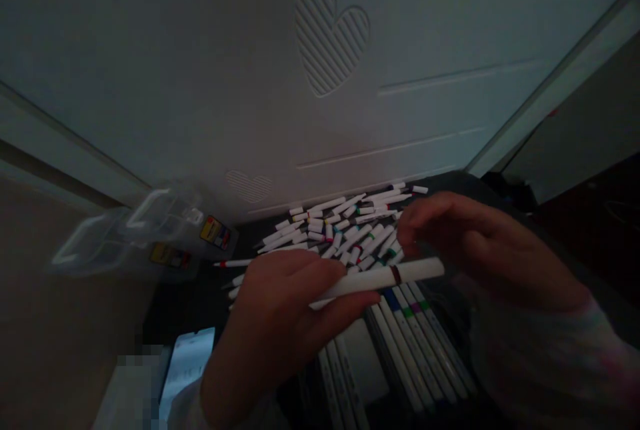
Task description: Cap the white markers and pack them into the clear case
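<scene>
My left hand (285,303) is closed around a white marker (370,279) with a dark red band, its capped end pointing right. Just right of and above that end is my right hand (485,257), its fingers curved and apart from the thumb, with nothing in it. Behind both hands lies a pile of loose white caps and uncapped markers (357,233) with coloured bands. Below my left hand, a row of white markers (407,343) lies side by side; more markers (340,377) lie to the left of it, next to a pale flat piece (364,357).
Two clear plastic cases (145,223) with handles and yellow labels stand at the left. A lit phone (189,363) lies at the lower left. A white panel (210,83) with heart reliefs rises directly behind the dark surface (455,183).
</scene>
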Available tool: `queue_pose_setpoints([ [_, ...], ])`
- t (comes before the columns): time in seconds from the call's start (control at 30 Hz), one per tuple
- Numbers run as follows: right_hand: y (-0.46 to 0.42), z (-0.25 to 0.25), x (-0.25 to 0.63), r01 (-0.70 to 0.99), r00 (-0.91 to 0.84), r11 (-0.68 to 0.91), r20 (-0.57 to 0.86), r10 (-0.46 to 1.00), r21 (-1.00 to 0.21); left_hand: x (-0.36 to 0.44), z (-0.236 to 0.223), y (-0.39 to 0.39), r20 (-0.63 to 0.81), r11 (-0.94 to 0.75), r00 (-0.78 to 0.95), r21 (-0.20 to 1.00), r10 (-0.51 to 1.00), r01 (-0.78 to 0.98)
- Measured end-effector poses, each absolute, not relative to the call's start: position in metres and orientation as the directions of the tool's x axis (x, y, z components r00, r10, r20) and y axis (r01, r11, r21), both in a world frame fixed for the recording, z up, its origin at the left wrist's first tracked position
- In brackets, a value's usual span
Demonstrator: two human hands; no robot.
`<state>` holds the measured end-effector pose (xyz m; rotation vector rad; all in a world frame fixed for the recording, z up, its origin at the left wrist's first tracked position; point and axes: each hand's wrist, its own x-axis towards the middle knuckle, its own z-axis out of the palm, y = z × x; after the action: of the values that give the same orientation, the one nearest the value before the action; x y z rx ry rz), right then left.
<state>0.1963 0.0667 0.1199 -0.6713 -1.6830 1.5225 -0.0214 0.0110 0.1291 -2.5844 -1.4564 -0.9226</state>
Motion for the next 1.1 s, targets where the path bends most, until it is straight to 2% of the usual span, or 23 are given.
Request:
queue_pose_setpoints([
  [0.1,0.063,0.119,0.183,-0.231,-0.385,0.125,0.209,0.899,-0.965,-0.016,0.122,0.012,0.499,-0.573,0.406,0.243,0.766,0.783],
  [0.2,0.059,0.122,0.171,-0.317,-0.310,0.075,0.179,0.934,-0.945,-0.008,0.116,0.014,0.466,-0.586,0.444,0.218,0.765,0.780],
  [0.37,0.055,0.123,0.162,-0.305,-0.337,-0.009,0.099,0.936,-0.952,0.000,0.112,0.015,0.424,-0.608,0.506,0.148,0.752,0.780],
  [0.57,0.056,0.124,0.163,-0.298,-0.401,-0.143,-0.012,0.916,-0.944,0.003,0.113,0.014,0.510,-0.639,0.521,0.075,0.684,0.766],
  [0.77,0.057,0.124,0.164,-0.273,-0.452,-0.262,-0.117,0.884,-0.926,0.004,0.113,0.014,0.519,-0.641,0.537,0.027,0.665,0.767],
  [0.97,0.057,0.125,0.165,-0.284,-0.463,-0.303,-0.147,0.874,-0.910,0.003,0.112,0.014,0.502,-0.646,0.543,0.042,0.673,0.762],
  [1.1,0.054,0.128,0.164,-0.278,-0.470,-0.312,-0.155,0.869,-0.908,0.002,0.112,0.015,0.435,-0.630,0.535,0.102,0.725,0.770],
])
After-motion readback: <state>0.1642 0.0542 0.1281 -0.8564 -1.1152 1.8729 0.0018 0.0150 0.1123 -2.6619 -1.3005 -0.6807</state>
